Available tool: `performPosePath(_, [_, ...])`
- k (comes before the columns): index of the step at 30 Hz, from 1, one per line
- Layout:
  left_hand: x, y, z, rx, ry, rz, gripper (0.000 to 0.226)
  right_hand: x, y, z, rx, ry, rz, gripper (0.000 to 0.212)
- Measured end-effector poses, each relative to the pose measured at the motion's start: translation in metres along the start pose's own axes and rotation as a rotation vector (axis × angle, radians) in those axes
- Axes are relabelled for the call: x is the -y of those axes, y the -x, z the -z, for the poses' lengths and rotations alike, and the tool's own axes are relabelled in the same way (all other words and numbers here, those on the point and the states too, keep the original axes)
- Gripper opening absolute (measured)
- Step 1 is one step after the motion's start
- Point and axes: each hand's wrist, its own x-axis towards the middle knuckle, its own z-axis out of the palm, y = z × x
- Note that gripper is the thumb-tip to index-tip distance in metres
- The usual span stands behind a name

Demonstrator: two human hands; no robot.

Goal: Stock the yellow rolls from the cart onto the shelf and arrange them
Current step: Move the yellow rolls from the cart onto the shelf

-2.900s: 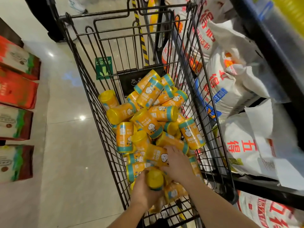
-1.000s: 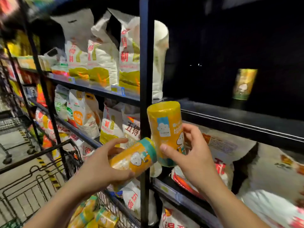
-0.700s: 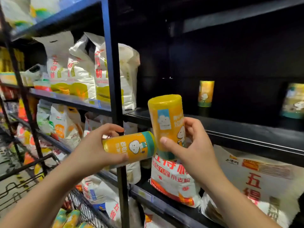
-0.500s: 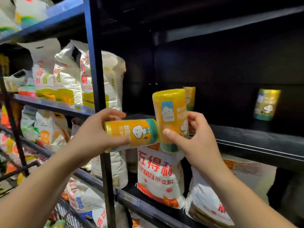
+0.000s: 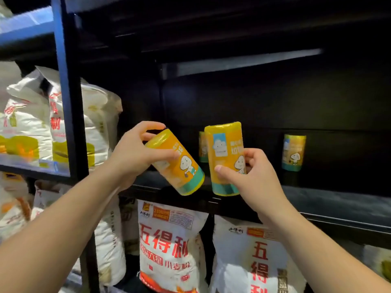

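My left hand (image 5: 135,157) grips a tilted yellow roll (image 5: 179,166); at three o'clock, my right hand (image 5: 254,176) grips an upright roll (image 5: 224,144).

You had white flour sacks (image 5: 173,250) with red lettering standing on the lower tier, and more white sacks (image 5: 25,121) left of the black upright post (image 5: 70,102).

The dark shelf (image 5: 338,199) bears two yellow rolls (image 5: 293,152) (image 5: 202,149) (both upright), well apart.

"五得利" and "小麦粉" in red on the white sack (image 5: 169,248) under the shelf (image 5: 338,205); "五得" on the neighbouring sack (image 5: 259,263)
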Motion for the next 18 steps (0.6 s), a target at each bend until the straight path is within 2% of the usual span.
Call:
performPosePath(5, [0.018, -0.049, -0.013, 0.000, 0.118, 0.017, 0.078, -0.003, -0.032, -0.004, -0.038, 0.058, -0.028, 0.058])
performPosePath(11, [0.041, -0.108, -0.024, 0.025, 0.184, 0.085, 0.091, -0.014, -0.075, -0.013, -0.079, 0.119, -0.126, 0.049])
performPosePath(18, [0.066, -0.165, -0.042, 0.178, 0.247, 0.123, 0.075, -0.038, -0.127, -0.025, -0.137, 0.219, -0.229, 0.053])
